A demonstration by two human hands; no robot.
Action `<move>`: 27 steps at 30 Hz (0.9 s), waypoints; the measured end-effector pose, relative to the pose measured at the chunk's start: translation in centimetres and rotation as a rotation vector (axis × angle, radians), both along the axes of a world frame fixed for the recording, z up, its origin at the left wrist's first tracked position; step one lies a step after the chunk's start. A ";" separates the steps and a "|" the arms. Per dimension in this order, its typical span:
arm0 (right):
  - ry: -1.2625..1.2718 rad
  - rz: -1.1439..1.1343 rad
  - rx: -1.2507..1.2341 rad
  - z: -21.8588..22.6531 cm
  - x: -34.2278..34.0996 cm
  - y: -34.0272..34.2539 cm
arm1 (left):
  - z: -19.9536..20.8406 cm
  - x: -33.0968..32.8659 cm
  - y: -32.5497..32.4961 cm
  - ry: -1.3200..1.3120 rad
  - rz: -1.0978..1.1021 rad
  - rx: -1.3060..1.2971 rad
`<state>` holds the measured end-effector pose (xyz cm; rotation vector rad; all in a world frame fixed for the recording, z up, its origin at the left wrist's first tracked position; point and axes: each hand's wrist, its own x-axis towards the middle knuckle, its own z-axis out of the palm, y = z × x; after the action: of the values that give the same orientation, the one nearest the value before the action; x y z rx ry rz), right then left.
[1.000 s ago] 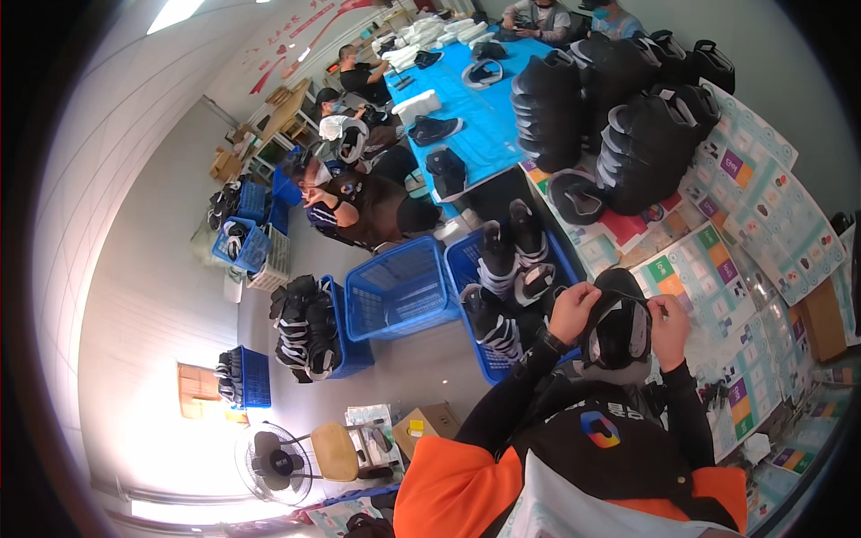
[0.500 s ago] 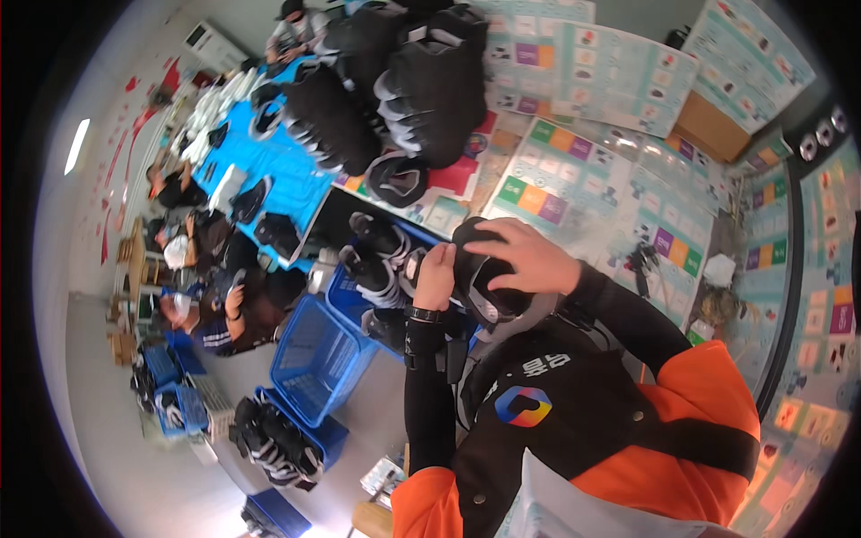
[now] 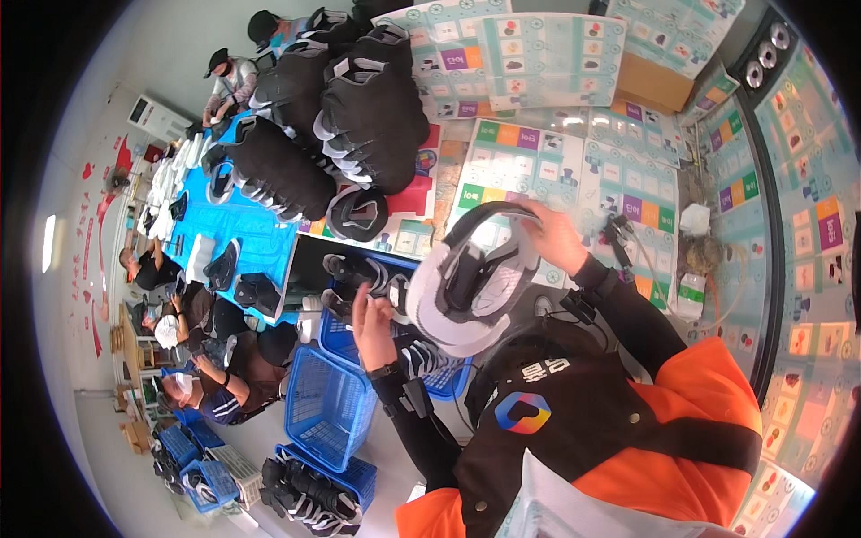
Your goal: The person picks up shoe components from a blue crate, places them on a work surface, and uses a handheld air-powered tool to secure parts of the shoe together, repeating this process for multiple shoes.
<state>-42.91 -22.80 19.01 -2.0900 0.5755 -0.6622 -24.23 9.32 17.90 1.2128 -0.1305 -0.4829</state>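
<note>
Cap [image 3: 471, 287], black w/ a pale grey brim, is mid-frame just R of centre, held in the air, hollow side up so the lining shows; brim points to the lower L. R hand [image 3: 558, 238] is clamped on its upper R edge. L hand [image 3: 373, 332] is off it, fingers loosely spread & raised, just L of the brim. So hands well apart, cap btwn them.

Behind the L hand, a blue basket [image 3: 336, 339] holds more black-&-grey pieces; exact no. hard to tell. Taller blue crate [image 3: 330, 408] sits to its lower L, & a dark pile w/ grey edges [image 3: 309, 498] fills the one at bottom L.

Upper middle: tall nested stacks of black caps [image 3: 372, 108], w/ a single cap [image 3: 357, 212] just below, hollow side up. Printed sheets [image 3: 516, 157] cover the surface R of these; brown cardboard [image 3: 652, 85] is upper R. Blue-covered surface [image 3: 265, 240] runs toward the upper L, a few caps on it. Co-worker [image 3: 211, 386] sits lower L, another person [image 3: 231, 85] upper L.
</note>
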 end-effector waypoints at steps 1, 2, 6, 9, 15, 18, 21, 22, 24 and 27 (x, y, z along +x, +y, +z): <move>0.073 0.003 0.120 -0.8 0.0 0.4 | -1.2 0.2 -0.3 0.096 -0.033 0.033; 0.102 0.017 0.105 -1.6 0.1 1.0 | -2.6 0.0 -1.0 0.177 -0.098 -0.009; 0.086 0.123 0.374 -4.0 1.5 4.7 | -7.6 -2.6 -4.1 0.388 -0.343 -0.394; 0.013 0.046 0.623 -5.0 0.7 5.0 | -8.9 -3.2 -6.8 0.421 -0.463 -0.574; 0.269 -0.053 1.078 -9.2 -2.8 2.4 | -9.6 -3.0 -11.3 0.749 -0.295 -0.345; 0.303 -0.006 1.279 -11.6 -4.8 0.8 | -12.1 -3.3 -15.8 0.825 -0.358 -0.202; 0.431 0.078 1.243 -15.4 -4.7 -0.5 | -16.6 -1.1 -17.3 0.805 -0.534 -0.354; 0.537 0.092 1.188 -17.0 -6.4 -2.3 | -16.3 -1.8 -20.2 0.817 -0.682 -0.441; 0.557 0.036 0.830 -19.5 -9.9 -5.9 | -16.7 -3.8 -24.5 0.657 -0.296 0.021; 0.554 -0.278 -0.045 -22.0 -15.9 -10.9 | -17.3 -3.7 -29.6 0.693 -0.343 0.245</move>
<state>-58.84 -33.72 -3.02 -2.2596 1.1842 -0.2333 -27.93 -20.30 0.57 1.1990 0.3280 -1.2207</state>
